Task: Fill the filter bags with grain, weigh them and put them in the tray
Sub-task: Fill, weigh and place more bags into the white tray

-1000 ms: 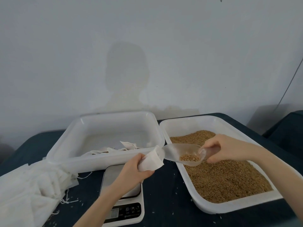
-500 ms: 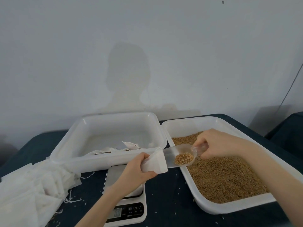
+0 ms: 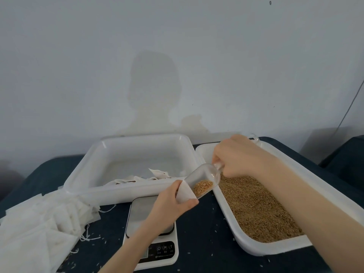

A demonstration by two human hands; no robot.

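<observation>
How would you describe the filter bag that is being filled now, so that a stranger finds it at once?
Start at the digital scale on the dark table, in front of the two white trays. Just above it, the left hand holds one white filter bag open while the clear scoop tips grain into it. Unlike the bags piled at the left, it is held in the air.

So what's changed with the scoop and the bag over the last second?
The right hand lifted the scoop's handle and tipped the scoop mouth-down, so the grain slid forward to the open bag. The left hand holds that bag just as before, above the scale. Both trays and the pile of empty bags did not move.
</observation>
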